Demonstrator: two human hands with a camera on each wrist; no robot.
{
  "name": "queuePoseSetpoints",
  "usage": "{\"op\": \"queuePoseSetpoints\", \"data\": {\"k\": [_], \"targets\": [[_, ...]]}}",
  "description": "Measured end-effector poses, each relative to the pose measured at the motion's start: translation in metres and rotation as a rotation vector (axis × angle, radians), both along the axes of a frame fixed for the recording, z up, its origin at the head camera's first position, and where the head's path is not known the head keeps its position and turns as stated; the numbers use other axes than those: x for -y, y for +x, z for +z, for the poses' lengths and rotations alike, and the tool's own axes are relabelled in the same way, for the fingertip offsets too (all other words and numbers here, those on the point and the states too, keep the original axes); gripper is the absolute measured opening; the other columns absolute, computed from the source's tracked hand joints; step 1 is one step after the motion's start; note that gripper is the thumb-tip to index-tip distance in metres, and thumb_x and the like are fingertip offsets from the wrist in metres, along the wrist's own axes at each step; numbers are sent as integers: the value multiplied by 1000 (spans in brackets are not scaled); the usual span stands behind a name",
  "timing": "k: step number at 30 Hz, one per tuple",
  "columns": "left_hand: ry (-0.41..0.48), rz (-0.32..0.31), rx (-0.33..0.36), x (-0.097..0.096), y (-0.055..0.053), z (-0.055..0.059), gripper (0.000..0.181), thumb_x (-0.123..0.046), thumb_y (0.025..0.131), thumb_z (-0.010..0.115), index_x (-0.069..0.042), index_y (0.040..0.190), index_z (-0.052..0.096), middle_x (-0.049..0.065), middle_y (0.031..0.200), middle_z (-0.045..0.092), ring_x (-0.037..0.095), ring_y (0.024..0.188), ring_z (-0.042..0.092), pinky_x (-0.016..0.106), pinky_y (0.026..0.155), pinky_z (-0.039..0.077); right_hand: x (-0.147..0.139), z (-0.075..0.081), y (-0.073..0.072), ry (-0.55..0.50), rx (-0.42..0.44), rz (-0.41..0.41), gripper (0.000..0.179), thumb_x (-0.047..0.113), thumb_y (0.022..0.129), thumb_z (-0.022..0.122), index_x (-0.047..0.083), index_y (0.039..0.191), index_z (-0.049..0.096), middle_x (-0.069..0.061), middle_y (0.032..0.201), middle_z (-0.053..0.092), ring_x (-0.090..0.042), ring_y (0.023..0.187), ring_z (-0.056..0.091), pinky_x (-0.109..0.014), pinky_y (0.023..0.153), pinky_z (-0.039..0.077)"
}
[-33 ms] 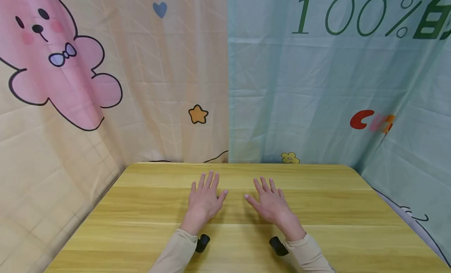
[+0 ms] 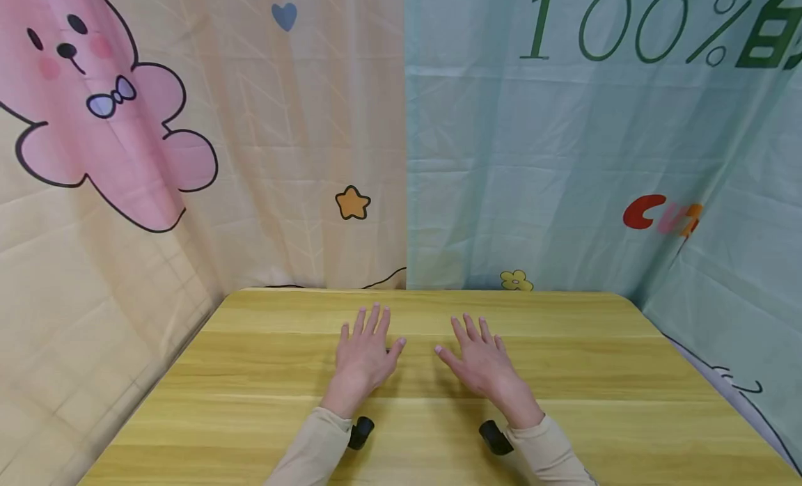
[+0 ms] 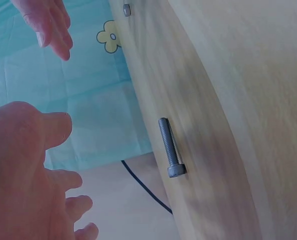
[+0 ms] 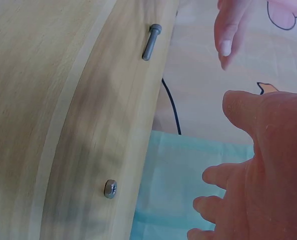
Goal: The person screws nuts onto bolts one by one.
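1. On the wooden surface (image 2: pixel 250 402), toward its far edge, two small metal pieces lie loose: a bolt (image 3: pixel 170 148) and a nut (image 4: pixel 110 189).
2. Position, bolt: on its side on the person's left, head end outward, threaded end roughly toward the nut's side. Head view mostly hides it behind the left hand; both wrist views show it plainly.
3. Position, nut: on the person's right, well apart from the bolt. Hidden from the head view, apparently under the right hand; seen in both wrist views.
4. Left hand (image 2: pixel 363 357): grip released, fingers extended, thumb spread. Hovers above the bolt's side, not touching it.
5. Right hand (image 2: pixel 482 364): grip likewise released, fingers extended, thumb pointing inward. Hovers on the nut's side, nothing held.
6. Progress, done: no handling shows in how the pieces lie. Nut is off the bolt; neither piece is lifted.
7. Progress, left: my judgement from across the room is that the work is at its very start, with all handling of both pieces outstanding.
8. Containers: none seen in any view. Bolt and nut both rest directly on the wood, so there are no contents to log.
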State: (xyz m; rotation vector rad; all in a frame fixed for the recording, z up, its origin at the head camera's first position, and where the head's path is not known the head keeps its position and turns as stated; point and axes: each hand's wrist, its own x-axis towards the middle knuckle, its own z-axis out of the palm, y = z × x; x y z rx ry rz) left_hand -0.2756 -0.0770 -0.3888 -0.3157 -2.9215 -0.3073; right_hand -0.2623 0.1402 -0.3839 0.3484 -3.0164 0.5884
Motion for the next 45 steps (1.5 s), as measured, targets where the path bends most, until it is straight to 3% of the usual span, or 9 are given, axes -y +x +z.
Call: {"op": "queuePoseSetpoints", "data": {"k": [14,21,32,39,45], "targets": [[-27,3,-24,-2,1,-4,69,-54,102,41,-13,156,28,10,161,22,33,147,16,58,117,17,-1,1,3,10,4,-3,74,53,101,45,6,155,27,-21,160,18,-44,146,6,-68,113,11],[-31,0,-35,4,-1,-1,68,-53,101,43,-14,155,30,10,160,24,34,147,16,59,116,18,-4,3,1,34,-3,-4,76,56,101,43,7,156,26,-20,160,16,-44,146,6,-67,113,12],[-56,-24,-9,23,-18,-1,68,-52,102,41,-15,157,27,9,162,19,33,148,11,59,117,13,-15,5,-14,34,-30,12,73,49,102,47,7,157,23,-20,161,15,-44,146,5,-67,114,9],[-26,-100,-15,34,-34,-1,66,-50,103,43,-16,157,26,9,161,21,32,148,12,60,117,13,-29,0,-30,16,-106,90,69,44,102,49,5,155,28,-21,160,19,-43,146,10,-67,113,14],[79,-234,-15,43,-46,-2,66,-43,102,51,-13,156,28,10,160,24,33,148,14,58,117,16,-45,-8,-44,-76,-161,191,63,30,100,59,1,151,36,-24,155,28,-46,143,21,-64,112,22]]}}
